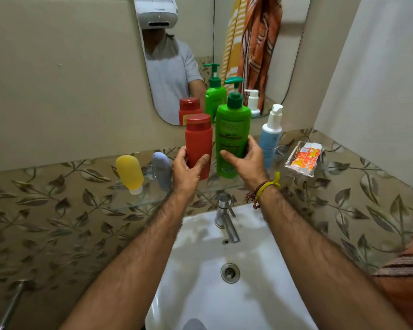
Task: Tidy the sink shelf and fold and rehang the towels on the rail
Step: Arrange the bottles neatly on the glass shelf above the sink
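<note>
Shelf [138, 203] bottles: left hand [186, 170] grips red bottle [198, 144], right hand [246, 160] grips green pump bottle [231, 139], both upright over shelf. Set down flat, side by side, away from edge.

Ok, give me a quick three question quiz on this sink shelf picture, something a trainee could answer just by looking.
1. True or false: the left hand grips the red bottle.
2. Which bottle does the right hand grip? A) green pump bottle B) blue pump bottle C) yellow bottle
3. Fill in: the grey bottle stands between the yellow bottle and the ___ bottle.

Key: 1 true; 2 A; 3 red.
</note>
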